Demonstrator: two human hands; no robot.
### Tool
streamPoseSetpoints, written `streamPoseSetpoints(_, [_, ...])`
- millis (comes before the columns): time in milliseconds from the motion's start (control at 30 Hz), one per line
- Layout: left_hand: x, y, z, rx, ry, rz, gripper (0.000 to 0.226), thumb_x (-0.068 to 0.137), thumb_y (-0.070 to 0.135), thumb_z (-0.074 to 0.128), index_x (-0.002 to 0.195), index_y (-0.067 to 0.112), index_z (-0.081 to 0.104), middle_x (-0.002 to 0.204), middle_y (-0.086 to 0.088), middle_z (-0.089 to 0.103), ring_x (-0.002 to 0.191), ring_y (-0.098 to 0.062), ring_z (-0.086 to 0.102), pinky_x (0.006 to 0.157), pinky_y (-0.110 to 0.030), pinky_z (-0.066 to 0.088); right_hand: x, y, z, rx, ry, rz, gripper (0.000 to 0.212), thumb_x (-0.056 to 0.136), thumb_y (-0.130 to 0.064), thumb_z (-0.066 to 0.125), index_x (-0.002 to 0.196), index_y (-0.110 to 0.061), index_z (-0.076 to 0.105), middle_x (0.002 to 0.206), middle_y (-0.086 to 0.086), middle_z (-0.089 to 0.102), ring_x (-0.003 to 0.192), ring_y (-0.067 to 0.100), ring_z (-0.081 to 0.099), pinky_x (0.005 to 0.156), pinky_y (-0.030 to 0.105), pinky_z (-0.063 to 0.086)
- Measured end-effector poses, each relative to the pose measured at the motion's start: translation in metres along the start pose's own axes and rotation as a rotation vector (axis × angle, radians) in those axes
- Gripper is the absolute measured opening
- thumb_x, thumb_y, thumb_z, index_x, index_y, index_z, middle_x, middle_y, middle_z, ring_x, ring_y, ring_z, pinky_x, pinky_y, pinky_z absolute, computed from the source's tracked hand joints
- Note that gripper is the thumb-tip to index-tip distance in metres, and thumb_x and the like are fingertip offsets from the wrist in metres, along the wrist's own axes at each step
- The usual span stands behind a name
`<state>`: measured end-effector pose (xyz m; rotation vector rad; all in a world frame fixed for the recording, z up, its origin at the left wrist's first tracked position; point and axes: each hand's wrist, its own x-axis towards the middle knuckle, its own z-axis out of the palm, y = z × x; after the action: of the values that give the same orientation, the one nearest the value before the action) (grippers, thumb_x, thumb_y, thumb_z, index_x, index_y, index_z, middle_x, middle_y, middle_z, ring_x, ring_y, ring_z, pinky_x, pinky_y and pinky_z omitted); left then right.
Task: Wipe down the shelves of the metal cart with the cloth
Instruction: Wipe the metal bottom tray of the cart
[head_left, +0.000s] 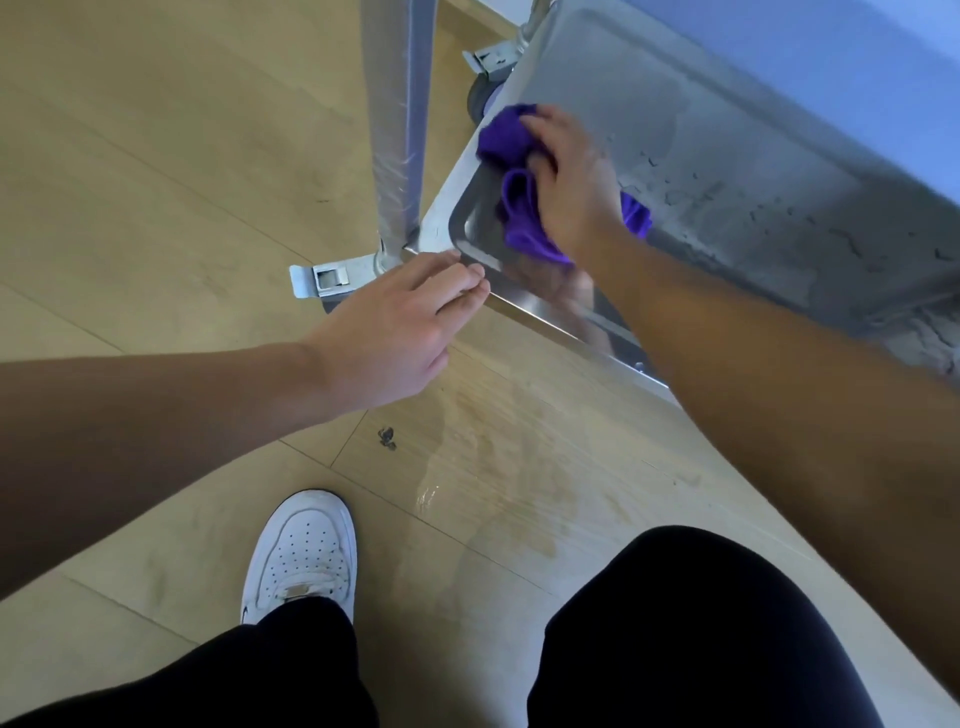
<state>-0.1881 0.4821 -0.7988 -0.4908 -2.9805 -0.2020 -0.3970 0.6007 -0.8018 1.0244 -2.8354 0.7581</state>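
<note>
Knee (701, 623) and shoe (306, 551) are set beside cart | left hand (400, 322), fingers extended, is rested on shelf (701, 135) near-corner rim, likely for bracing | bunched cloth (519, 218) is gripped by right hand (566, 176) and pressed into that corner.

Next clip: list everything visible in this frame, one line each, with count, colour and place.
cloth: one, purple, bunched on the shelf near its corner
bottom shelf: one, silver metal, upper right, wet marks on it
cart post: one, silver, upright at the shelf's corner
caster brake tabs: two, silver, at the shelf's left corners
floor: light wood
wet patch: one, on the floor below the shelf
shoe: one, white, bottom centre-left
trousers: black, bottom edge
left hand: fingertips on the shelf's corner rim
right hand: gripping the cloth
</note>
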Motion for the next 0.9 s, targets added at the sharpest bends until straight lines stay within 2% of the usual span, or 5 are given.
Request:
streamPoseSetpoints(100, [0.002,0.0,-0.001,0.009,-0.011,-0.001,0.056,0.078,0.004,0.05,0.133,-0.007,0.049,0.129,-0.017,0.053,0.123,-0.036,0.048,0.107,-0.04,0.039,0.0,-0.012,0.0,0.007,0.029,0.099,0.039,0.091,-0.006,0.045,0.127,-0.012,0.06,0.137,0.002,0.054,0.125,0.022,0.048,0.1,0.018,0.028])
streamPoseSetpoints(333, [0.0,0.001,-0.004,0.013,-0.002,-0.003,0.054,0.077,0.002,0.052,0.131,-0.005,0.051,0.126,-0.016,0.054,0.12,-0.034,0.049,0.105,-0.034,0.033,-0.074,-0.001,-0.017,-0.015,-0.156,-0.312,0.035,0.094,-0.008,0.048,0.126,-0.011,0.061,0.138,0.005,0.055,0.128,0.021,0.047,0.112,0.019,0.024])
streamPoseSetpoints(533, [0.003,0.005,-0.006,0.006,-0.034,-0.024,0.058,0.075,0.001,0.059,0.132,-0.005,0.05,0.129,-0.017,0.052,0.122,-0.034,0.048,0.104,-0.04,0.039,-0.059,0.043,-0.028,-0.081,0.114,0.331,0.044,0.088,-0.011,0.044,0.129,-0.012,0.059,0.142,0.006,0.051,0.131,0.028,0.045,0.113,0.031,0.03])
streamPoseSetpoints(733, [0.004,0.008,-0.004,0.037,-0.018,-0.036,0.049,0.075,0.007,0.047,0.122,-0.006,0.054,0.12,-0.021,0.054,0.115,-0.039,0.049,0.106,-0.038,0.031,-0.084,-0.035,0.003,0.012,-0.009,-0.133,0.044,0.09,-0.02,0.037,0.122,-0.008,0.064,0.136,0.01,0.057,0.125,0.032,0.051,0.109,0.042,0.036])
streamPoseSetpoints(900, [0.004,0.009,0.0,0.01,0.007,-0.052,0.054,0.074,0.006,0.047,0.126,-0.008,0.052,0.124,-0.021,0.054,0.114,-0.037,0.05,0.104,-0.04,0.038,-0.052,0.011,-0.005,-0.025,0.015,-0.019,0.043,0.087,-0.01,0.043,0.125,-0.011,0.063,0.138,0.009,0.055,0.127,0.028,0.05,0.111,0.033,0.033])
